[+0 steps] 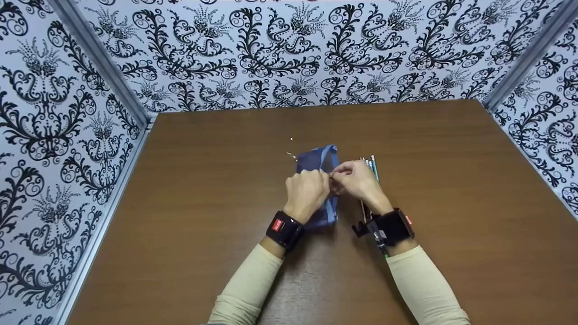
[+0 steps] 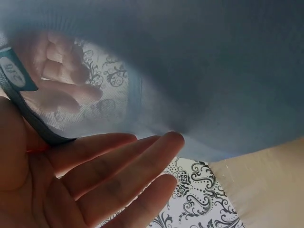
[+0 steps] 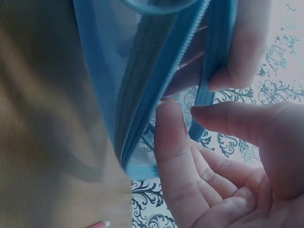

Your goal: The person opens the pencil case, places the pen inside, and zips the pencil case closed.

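A blue zip pouch (image 1: 311, 160) with a see-through mesh side stands between the hands, its zipped mouth parted toward the right. My left hand (image 1: 307, 189) grips the mouth's edge, with the thumb over the band in the right wrist view and several fingers (image 2: 123, 166) stretched along the fabric in the left wrist view. At the mouth is my right hand (image 1: 359, 180). Its index finger (image 3: 171, 128) reaches to the opening beside the zipper (image 3: 190, 47), thumb tip a small gap away, nothing visible between them. A fabric tag (image 2: 16, 71) shows on the pouch's edge.
Several pencils (image 1: 374, 164) lie on the brown table (image 1: 216, 189) under and beyond the right hand, partly hidden by it. Small white specks (image 1: 291, 155) dot the wood left of the pouch. Patterned walls (image 1: 289, 54) enclose the table at the back and sides.
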### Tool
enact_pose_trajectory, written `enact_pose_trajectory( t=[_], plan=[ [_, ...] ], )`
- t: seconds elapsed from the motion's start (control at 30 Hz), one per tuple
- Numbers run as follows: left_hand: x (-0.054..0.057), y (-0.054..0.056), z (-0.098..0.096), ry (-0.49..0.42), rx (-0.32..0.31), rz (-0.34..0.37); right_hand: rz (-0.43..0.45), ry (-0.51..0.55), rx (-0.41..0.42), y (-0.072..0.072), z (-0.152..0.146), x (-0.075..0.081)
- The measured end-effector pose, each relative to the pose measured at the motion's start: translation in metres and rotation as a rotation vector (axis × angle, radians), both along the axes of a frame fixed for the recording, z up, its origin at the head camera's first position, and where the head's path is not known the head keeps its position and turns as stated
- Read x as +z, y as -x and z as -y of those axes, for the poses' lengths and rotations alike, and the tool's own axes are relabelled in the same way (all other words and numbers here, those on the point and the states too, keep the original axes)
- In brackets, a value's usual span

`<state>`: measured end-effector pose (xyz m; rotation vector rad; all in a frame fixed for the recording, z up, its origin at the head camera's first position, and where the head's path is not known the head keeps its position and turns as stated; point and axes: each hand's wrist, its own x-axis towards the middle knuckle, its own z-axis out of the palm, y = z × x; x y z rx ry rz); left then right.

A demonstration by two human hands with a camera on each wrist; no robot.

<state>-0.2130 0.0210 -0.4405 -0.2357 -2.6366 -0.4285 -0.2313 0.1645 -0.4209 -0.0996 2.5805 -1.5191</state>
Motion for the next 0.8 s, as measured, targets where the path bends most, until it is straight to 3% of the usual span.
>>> enact_pose_trajectory(
  t=[0.2,0.43,0.8],
  plan=[
    [0.0,0.003,0.001,-0.032,-0.001,0.04,0.013,0.039,-0.025,0.0,-0.003,0.003],
    [-0.003,0.003,0.002,-0.031,-0.001,-0.015,-0.048,-0.019,-0.061,0.001,-0.01,0.007],
    [-0.001,0.002,0.002,-0.031,0.004,0.007,-0.118,-0.149,-0.119,0.002,-0.027,0.015]
  ],
)
